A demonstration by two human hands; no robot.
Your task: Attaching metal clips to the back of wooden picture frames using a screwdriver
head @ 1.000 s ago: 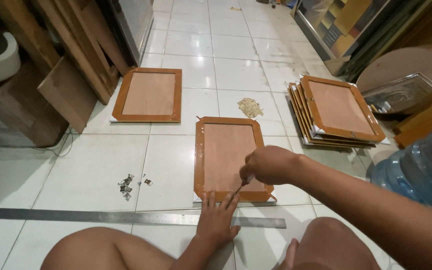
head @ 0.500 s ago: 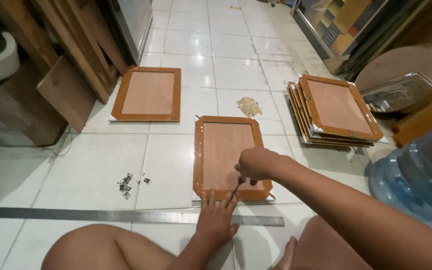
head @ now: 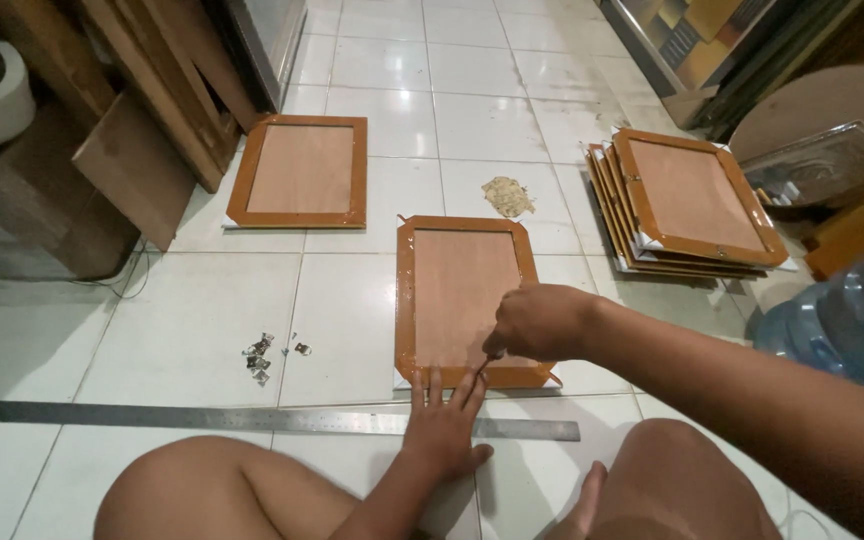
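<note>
Honestly looks light but stiff, that wooden picture frame [head: 464,300] face-down on the floor tiles, left hand [head: 442,430] spread flat steadying its near edge, right hand [head: 537,320] pinching a thin tool [head: 485,365] there.

My right hand [head: 537,322] hides most of the thin tool [head: 489,362]; the water jug [head: 845,315] runs off-frame.
</note>
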